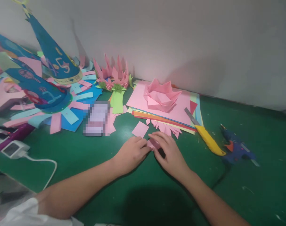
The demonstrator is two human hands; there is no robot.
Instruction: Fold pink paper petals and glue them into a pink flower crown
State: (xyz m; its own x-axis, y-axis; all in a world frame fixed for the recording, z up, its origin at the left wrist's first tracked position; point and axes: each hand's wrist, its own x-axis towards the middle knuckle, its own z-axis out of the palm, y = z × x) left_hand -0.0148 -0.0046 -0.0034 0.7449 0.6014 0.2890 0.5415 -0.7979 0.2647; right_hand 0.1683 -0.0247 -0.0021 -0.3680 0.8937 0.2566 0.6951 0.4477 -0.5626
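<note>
Between my two hands, low over the green table (pixel 105 191), is a small piece of pink paper (pixel 153 144). My left hand (pixel 132 153) pinches its left edge, fingers curled. On the other side my right hand (pixel 168 153) has its thumb and fingertips closed on the same paper. Just beyond them lies a loose pink paper square (pixel 140 129). Several folded pink paper pieces (pixel 166 128) are heaped beside that square. A folded pink paper flower (pixel 160 95) rests on a stack of coloured paper (pixel 133 97) behind.
A yellow utility knife (pixel 210 139), blade out, leans on the stack. Right of it lies a blue glue gun (pixel 239 150). Blue paper cone hats (pixel 53 47), a pink paper crown (pixel 113 75), a blurred phone (pixel 97 119) and a white charger (pixel 14 149) stand or lie leftward.
</note>
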